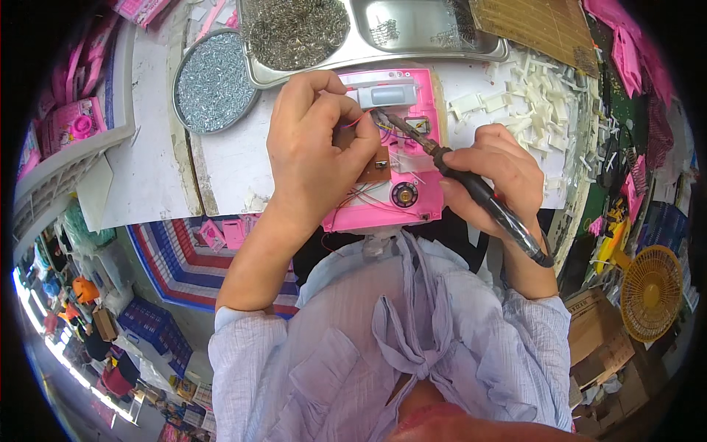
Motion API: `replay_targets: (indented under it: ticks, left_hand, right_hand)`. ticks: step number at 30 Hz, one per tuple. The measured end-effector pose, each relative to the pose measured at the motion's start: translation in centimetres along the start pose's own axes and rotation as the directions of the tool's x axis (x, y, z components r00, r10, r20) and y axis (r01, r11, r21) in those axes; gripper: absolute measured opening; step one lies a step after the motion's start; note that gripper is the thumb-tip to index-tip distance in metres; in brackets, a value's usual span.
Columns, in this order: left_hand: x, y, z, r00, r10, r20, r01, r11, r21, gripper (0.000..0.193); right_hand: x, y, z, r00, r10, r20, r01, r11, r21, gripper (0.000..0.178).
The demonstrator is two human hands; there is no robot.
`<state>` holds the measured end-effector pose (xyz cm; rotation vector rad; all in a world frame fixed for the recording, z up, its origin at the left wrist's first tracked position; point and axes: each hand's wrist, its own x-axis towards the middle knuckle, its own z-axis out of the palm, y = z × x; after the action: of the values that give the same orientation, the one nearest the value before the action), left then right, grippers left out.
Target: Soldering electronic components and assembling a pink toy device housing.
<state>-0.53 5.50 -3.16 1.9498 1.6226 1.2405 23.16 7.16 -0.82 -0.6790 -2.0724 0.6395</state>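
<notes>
A pink plastic housing (387, 211) lies on the worktable in front of me, with thin wires, a small round speaker (404, 194) and a brown circuit board (379, 156) in it. Its upper part carries a white piece with a grey window (390, 96). My right hand (508, 169) is wrapped round the black handle of a soldering iron (482, 193), whose tip points left to wires beside the grey-windowed piece. Close to that tip, my left hand (309, 136) pinches a thin red wire (356, 122) over the housing's left side. Its fingers partly hide the board.
A round tray of small screws (213, 82) stands at the left. Behind the housing is a metal tray (361, 59) with small springs in its compartments. White plastic pieces (534, 99) are heaped at the right below a cardboard sheet (537, 29). A yellow fan (652, 293) stands lower right.
</notes>
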Motion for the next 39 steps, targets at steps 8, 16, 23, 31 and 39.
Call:
replay_targets:
  ticks: [8, 16, 23, 31, 39]
  left_hand:
    - [-0.1, 0.0, 0.1, 1.0, 0.011, -0.006, -0.011, 1.0, 0.015, 0.018]
    - [-0.1, 0.2, -0.2, 1.0, -0.004, -0.001, 0.004, 1.0, 0.019, 0.016]
    - [0.1, 0.5, -0.5, 0.999, -0.026, 0.021, 0.026, 1.0, -0.008, 0.014]
    - [-0.3, 2.0, -1.8, 0.997, 0.046, 0.064, -0.047, 0.999, 0.011, 0.023]
    - [-0.6, 2.7, -0.7, 0.874, 0.272, 0.402, -0.259, 0.962, -0.089, 0.019]
  right_hand:
    - [-0.7, -0.5, -0.7, 1.0, -0.002, -0.025, 0.002, 1.0, 0.004, 0.041]
    - [-0.7, -0.5, -0.9, 1.0, -0.002, -0.025, 0.003, 1.0, 0.007, 0.039]
    - [-0.6, -0.5, -0.9, 0.999, -0.004, -0.043, 0.005, 1.0, 0.007, 0.039]
    - [-0.7, -1.3, -3.0, 0.999, 0.007, -0.054, -0.01, 0.998, -0.058, 0.037]
    - [-2.7, -1.6, -3.7, 0.977, 0.169, -0.126, -0.161, 0.984, 0.077, 0.042]
